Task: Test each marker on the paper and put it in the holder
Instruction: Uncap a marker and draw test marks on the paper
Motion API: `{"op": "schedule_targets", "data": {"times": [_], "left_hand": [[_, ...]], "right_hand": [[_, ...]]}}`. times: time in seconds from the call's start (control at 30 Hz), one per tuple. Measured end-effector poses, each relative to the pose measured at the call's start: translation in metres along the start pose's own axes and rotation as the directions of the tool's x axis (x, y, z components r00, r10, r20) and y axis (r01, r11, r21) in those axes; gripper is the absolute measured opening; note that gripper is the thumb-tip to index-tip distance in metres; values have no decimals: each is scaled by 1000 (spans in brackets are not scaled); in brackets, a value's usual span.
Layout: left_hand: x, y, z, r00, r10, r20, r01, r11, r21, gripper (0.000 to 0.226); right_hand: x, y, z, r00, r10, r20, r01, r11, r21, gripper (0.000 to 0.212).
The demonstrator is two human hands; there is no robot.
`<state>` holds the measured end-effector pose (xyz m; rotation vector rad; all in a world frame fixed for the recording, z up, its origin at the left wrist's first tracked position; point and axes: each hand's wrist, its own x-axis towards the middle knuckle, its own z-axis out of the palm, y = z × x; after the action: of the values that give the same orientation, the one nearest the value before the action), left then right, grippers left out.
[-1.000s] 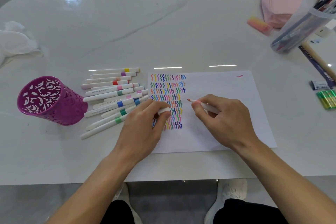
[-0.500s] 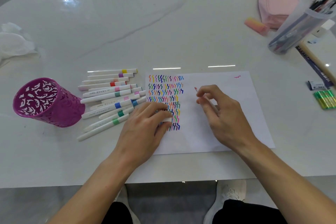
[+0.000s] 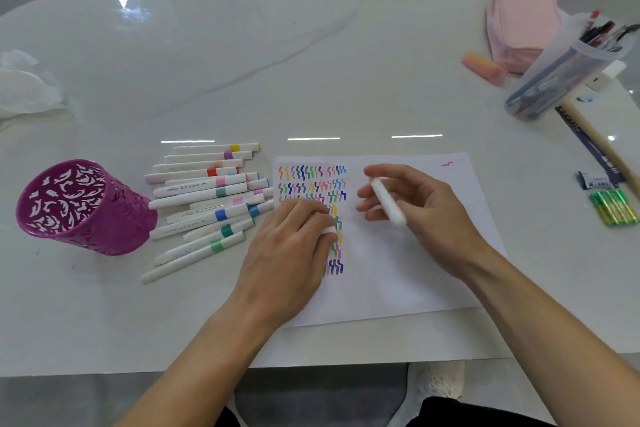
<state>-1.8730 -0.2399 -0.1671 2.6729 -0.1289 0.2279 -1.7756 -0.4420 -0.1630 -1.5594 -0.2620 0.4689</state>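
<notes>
A white sheet of paper (image 3: pixel 415 270) lies before me, its left part covered with rows of coloured squiggles. My right hand (image 3: pixel 420 215) hovers over the sheet and holds a white marker (image 3: pixel 387 201) in its fingers; the marker is blurred. My left hand (image 3: pixel 291 246) rests on the paper's left edge and pinches a white cap (image 3: pixel 329 229). Several white markers with coloured bands (image 3: pixel 207 201) lie in a loose pile left of the paper. The purple cut-out holder (image 3: pixel 83 208) stands at the far left and looks empty.
A clear tub of pens (image 3: pixel 568 69), a pink pouch (image 3: pixel 519 17) and a pink eraser (image 3: pixel 483 66) sit at the back right. Green batteries (image 3: pixel 613 206) and a wooden stick (image 3: pixel 602 149) lie right of the paper. A crumpled white cloth (image 3: pixel 24 90) is at the far left.
My right hand has lifted the marker off the paper and turned it in the fingers, the pink tip no longer showing. My left hand stays on the paper's edge with the cap.
</notes>
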Motion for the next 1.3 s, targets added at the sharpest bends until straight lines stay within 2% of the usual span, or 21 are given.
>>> {"op": "schedule_targets", "data": {"times": [0.07, 0.17, 0.27, 0.33, 0.5, 0.73, 0.93, 1.3], "left_hand": [[6, 3, 7, 1000, 20, -21, -21, 1000, -14, 14], [11, 3, 17, 998, 33, -50, -35, 998, -44, 14], [13, 0, 21, 999, 21, -43, -22, 999, -44, 20], [14, -2, 23, 999, 25, -30, -26, 999, -39, 21], [16, -5, 25, 1000, 22, -22, -23, 998, -56, 21], [16, -7, 21, 1000, 24, 4, -24, 996, -88, 17], [16, -10, 22, 1000, 24, -3, -24, 994, -104, 15], [11, -12, 21, 999, 13, -30, -15, 998, -58, 21]], "right_hand": [[7, -2, -2, 999, -32, -10, 31, 999, -24, 27], [19, -4, 0, 994, -43, -98, 34, 995, -92, 12], [30, -3, 1, 987, -35, -155, 14, 990, -137, 12], [36, -1, 3, 986, -50, -159, 23, 986, -168, 3], [46, 8, 9, 976, -55, -212, 19, 986, -168, 13], [50, 14, 10, 962, -100, -255, 58, 984, -166, 4], [48, 17, 11, 935, -154, -319, 90, 974, -206, 9], [44, 17, 12, 935, -145, -324, 77, 974, -214, 11]]}}
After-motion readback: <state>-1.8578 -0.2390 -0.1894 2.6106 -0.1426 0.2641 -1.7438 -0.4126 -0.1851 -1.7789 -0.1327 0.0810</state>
